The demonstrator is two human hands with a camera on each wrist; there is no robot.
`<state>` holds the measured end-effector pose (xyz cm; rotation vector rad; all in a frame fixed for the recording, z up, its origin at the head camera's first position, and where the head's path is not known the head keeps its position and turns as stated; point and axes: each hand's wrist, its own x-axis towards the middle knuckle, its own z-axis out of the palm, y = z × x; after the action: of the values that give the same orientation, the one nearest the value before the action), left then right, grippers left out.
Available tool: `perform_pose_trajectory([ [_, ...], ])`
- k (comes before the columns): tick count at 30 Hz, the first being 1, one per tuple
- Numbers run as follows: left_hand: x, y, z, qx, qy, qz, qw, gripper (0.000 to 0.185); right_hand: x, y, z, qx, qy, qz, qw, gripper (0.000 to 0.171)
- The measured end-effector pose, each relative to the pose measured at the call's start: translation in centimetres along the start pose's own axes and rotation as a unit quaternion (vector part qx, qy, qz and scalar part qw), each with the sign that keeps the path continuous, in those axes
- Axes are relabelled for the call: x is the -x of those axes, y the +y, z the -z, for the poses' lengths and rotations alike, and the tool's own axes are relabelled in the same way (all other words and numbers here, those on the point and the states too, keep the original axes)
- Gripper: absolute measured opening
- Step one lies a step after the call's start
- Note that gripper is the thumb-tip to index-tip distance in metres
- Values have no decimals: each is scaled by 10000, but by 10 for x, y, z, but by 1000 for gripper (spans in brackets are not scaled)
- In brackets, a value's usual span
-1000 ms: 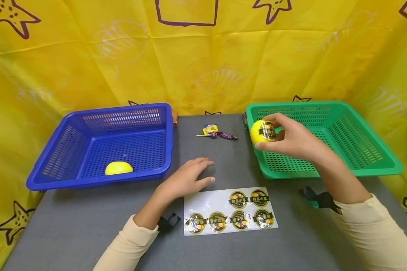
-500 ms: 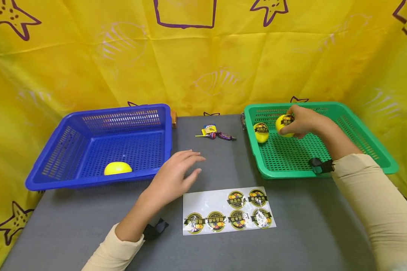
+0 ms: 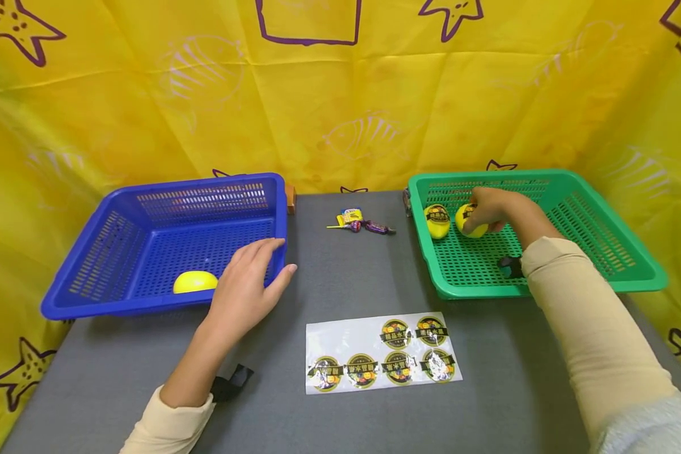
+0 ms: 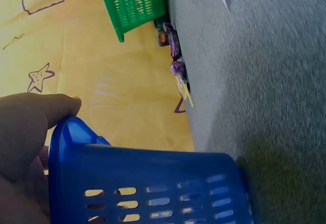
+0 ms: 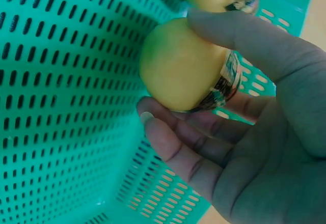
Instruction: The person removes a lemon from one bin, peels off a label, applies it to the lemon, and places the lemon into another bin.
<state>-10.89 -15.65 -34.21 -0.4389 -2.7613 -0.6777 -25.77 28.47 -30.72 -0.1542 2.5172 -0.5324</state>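
Note:
In the head view my right hand [image 3: 488, 211] is down inside the green basket [image 3: 550, 291]. It holds a round yellow fruit [image 5: 175, 63], thumb on one side and curled fingers on the other. The fruit bears a black-banded sticker. Beside it in the basket sits another stickered yellow fruit [image 3: 437, 222]. My left hand [image 3: 244, 284] is at the right side of the blue basket [image 3: 91, 310], fingers loosely extended over its rim and holding nothing. A plain yellow fruit [image 3: 195, 282] lies in the blue basket near its front wall.
A white sheet [image 3: 340, 337] with several round stickers lies on the grey table [image 3: 272, 403] between the arms. Wrapped candies and a lollipop [image 3: 354, 226] lie farther back, between the baskets. A small brown block [image 3: 291, 198] shows behind the blue basket's corner.
My right hand has carried the stickered fruit from the green basket's left rim down inside, beside the other. My left hand has moved left from above the table to the blue basket's rim.

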Motion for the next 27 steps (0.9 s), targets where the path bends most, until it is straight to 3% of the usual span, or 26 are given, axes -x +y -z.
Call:
perform_pose_trajectory([
  [6,-1,-1,-4,-172,-49,107,9998,54,-12,-2,-5,127,-36,17,9999,76],
  [13,-1,-2,-6,-329,-122,51,9994,55,-18,-8,-6,497,295,32,9983,58],
  [18,-1,-2,-5,-342,-138,31,9993,56,-16,-6,-6,378,290,-59,9988,74],
  [27,0,-2,-4,-272,-217,95,9993,58,4,-12,5,483,62,-188,9986,82],
])
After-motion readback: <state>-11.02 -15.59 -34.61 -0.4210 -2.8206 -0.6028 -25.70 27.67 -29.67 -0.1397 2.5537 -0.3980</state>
